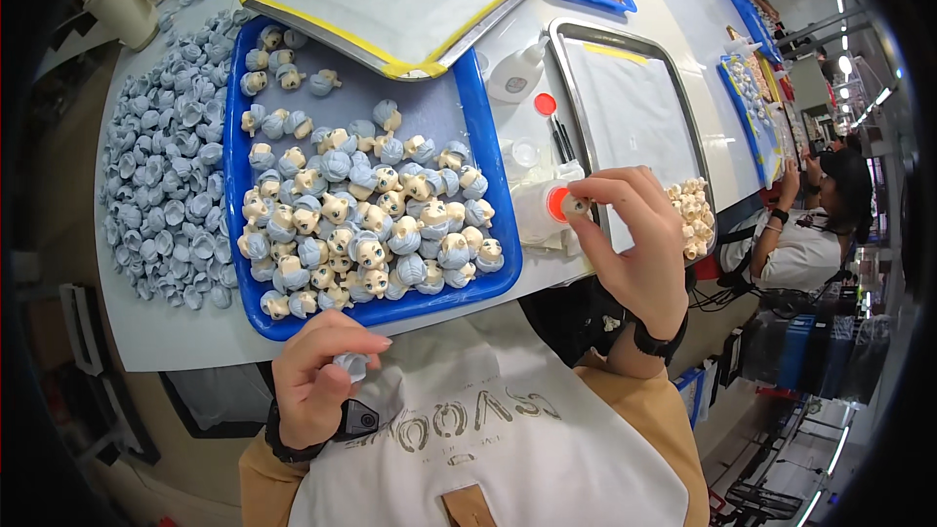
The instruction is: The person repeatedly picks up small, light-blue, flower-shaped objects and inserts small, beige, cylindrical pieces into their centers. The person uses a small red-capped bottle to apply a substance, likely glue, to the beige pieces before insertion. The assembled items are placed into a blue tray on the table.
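Note:
My left hand (317,381) is closed round a hollow light-blue doll hair piece (352,366), just off the table's near edge. Between thumb and forefinger of my right hand (636,244) is a small cream doll face piece (578,204), pinched beside a translucent jar (537,215) with a red-orange mouth. Whether the piece touches the jar's rim I cannot tell. In front of me a blue tray (503,278) bears many doll heads (371,254) with blue hair and painted eyes. Loose blue hair pieces (166,176) lie heaped to its left.
A paper-lined metal tray (390,0) rests across the blue tray's far end. Another metal tray (625,107) holds cream face pieces (691,215). Nearby are a white bottle (517,73), a red cap (545,104) and dark pens (561,139). At right sits another person (805,244).

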`<state>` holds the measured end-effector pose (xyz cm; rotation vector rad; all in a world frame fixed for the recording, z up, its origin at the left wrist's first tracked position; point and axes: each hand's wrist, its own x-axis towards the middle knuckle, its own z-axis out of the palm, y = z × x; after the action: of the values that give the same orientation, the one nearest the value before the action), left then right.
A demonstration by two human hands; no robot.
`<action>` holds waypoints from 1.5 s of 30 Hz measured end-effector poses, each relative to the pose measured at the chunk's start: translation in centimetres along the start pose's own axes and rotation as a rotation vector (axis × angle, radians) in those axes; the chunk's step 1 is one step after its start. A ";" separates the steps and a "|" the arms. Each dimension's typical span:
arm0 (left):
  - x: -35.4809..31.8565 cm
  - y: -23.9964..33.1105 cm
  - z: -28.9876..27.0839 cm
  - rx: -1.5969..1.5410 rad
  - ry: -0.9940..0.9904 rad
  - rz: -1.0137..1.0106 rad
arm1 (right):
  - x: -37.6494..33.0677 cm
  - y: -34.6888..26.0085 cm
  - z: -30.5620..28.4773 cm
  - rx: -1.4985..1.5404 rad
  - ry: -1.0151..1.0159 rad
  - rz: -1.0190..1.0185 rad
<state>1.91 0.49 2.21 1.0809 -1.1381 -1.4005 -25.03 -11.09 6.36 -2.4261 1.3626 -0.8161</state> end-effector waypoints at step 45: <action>1.5 0.9 2.1 -0.273 -0.168 -0.073 | -4.3 -4.4 3.9 1.018 0.211 -0.241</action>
<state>-0.18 -0.89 3.37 0.8296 -0.9966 -1.6751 -21.46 -5.40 3.71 -1.7029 0.4567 -1.4087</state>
